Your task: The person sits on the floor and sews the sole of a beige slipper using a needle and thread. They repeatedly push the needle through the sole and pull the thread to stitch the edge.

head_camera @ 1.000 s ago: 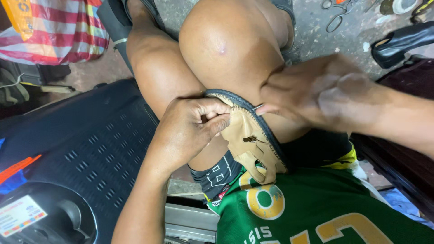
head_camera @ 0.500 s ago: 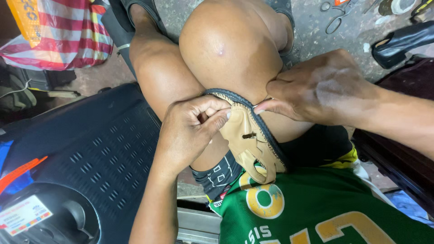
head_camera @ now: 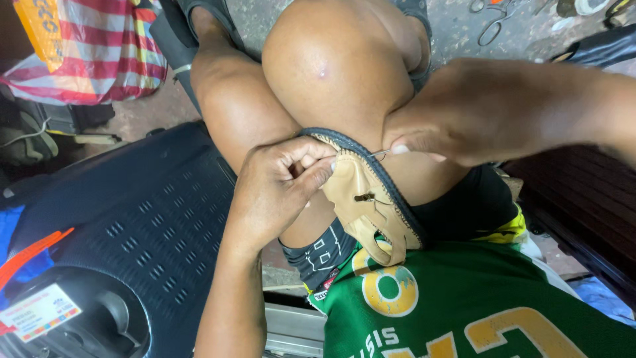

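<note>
A tan leather shoe upper [head_camera: 366, 202] with a dark stitched edge lies across my thigh, just below my raised knee [head_camera: 334, 66]. My left hand [head_camera: 275, 189] pinches its upper edge between thumb and fingers. My right hand [head_camera: 464, 116] comes in from the right and grips a thin metal needle [head_camera: 381, 154] at that same edge, fingertips closed on it. The two hands are a few centimetres apart. No thread shows clearly.
A dark blue plastic case [head_camera: 132, 245] with slotted vents fills the lower left. A striped red bag [head_camera: 93, 53] sits at the upper left. Scissors [head_camera: 493, 23] and a black shoe [head_camera: 599, 43] lie on the concrete floor at top right. A dark wooden bench [head_camera: 583, 205] is on the right.
My right hand has slid a little to the right and up, drawing the needle out from the leather edge. My left hand keeps its pinch in the same place.
</note>
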